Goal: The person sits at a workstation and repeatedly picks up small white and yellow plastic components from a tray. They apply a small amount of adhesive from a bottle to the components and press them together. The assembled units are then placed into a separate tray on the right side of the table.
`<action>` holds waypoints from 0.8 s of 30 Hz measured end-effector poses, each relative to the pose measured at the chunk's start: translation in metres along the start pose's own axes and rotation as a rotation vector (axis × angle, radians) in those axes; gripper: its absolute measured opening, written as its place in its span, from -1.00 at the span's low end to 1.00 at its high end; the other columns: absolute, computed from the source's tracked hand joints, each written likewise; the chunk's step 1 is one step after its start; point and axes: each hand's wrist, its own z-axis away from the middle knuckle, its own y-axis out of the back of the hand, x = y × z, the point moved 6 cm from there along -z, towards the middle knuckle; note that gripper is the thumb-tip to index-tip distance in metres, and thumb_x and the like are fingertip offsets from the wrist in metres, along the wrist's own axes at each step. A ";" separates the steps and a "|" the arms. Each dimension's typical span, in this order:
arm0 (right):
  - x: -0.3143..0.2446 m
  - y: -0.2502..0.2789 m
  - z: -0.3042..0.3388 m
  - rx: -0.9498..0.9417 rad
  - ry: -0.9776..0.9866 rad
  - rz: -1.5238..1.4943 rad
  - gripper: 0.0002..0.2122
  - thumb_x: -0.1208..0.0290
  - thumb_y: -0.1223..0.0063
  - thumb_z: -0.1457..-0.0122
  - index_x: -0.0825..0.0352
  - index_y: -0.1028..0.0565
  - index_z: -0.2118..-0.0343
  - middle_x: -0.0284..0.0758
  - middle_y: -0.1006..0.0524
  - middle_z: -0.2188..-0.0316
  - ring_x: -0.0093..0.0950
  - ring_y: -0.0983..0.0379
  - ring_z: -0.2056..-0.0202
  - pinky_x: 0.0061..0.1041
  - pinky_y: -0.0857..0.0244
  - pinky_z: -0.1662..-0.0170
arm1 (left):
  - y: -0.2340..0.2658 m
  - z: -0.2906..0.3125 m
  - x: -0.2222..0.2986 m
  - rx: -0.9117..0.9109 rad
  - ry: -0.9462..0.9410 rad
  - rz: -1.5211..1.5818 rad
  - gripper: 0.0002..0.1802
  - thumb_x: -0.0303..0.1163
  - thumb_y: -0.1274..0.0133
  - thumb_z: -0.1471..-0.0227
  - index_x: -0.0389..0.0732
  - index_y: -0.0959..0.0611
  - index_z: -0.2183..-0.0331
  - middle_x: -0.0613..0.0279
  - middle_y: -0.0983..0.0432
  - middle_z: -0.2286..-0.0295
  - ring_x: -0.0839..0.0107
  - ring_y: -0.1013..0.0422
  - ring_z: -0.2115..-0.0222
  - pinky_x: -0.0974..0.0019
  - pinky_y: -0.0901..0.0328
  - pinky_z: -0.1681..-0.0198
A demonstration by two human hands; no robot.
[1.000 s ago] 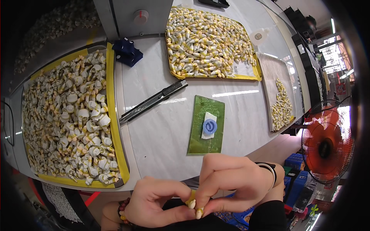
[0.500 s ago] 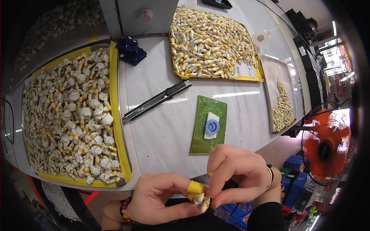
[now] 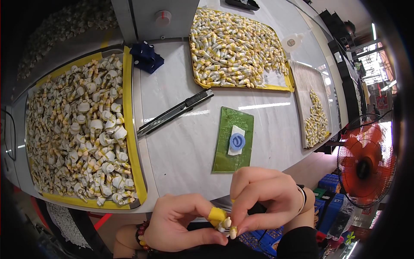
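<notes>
At the near edge of the table my left hand pinches small white, yellow and peach-coloured pieces between thumb and forefinger; yellow tape wraps that forefinger. My right hand meets it from the right, thumb and forefinger closed on the same little pieces. Their exact shape is partly hidden by the fingertips. Just beyond the hands lies a green rectangular mat, bearing a white pad with a round blue piece on top.
A tray heaped with similar pieces stands at left. Another yellow-edged tray of pieces lies far right, beside a cloth-lined tray. A black utility knife, dark blue cloth, white bottle and orange fan surround the workspace.
The small pieces have turned slightly between my fingertips, and their peach ends show more now. Both hands have shifted only a little.
</notes>
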 end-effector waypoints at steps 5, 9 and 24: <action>0.002 -0.001 -0.003 -0.034 -0.011 -0.026 -0.86 0.57 -0.19 -0.01 0.38 -0.53 0.34 -0.29 -0.45 0.40 -0.44 -0.39 0.37 -0.55 -0.24 0.33 | 0.003 0.002 -0.003 0.006 0.019 -0.141 -0.74 -0.57 -0.27 0.17 -0.35 -0.57 0.36 0.16 -0.58 0.39 0.52 -0.49 0.32 0.42 -0.37 0.18; -0.003 0.000 -0.003 0.050 0.056 0.080 -0.82 0.51 -0.35 0.14 0.36 -0.54 0.48 -0.31 -0.44 0.49 -0.46 -0.35 0.49 -0.51 -0.18 0.43 | -0.002 0.010 0.042 -0.031 -0.019 -0.628 -0.72 -0.41 -0.35 0.24 -0.24 -0.63 0.41 0.16 -0.57 0.47 0.43 -0.50 0.49 0.45 -0.35 0.40; -0.019 0.029 0.040 0.321 0.132 0.336 -0.81 0.55 -0.34 0.21 0.34 -0.55 0.47 -0.34 -0.44 0.54 -0.54 -0.32 0.52 -0.62 -0.14 0.46 | 0.174 -0.078 0.302 0.678 -0.008 -2.400 -0.60 -0.33 -0.14 0.08 -0.21 -0.57 0.13 0.07 -0.51 0.25 0.20 -0.43 0.20 0.15 -0.31 0.11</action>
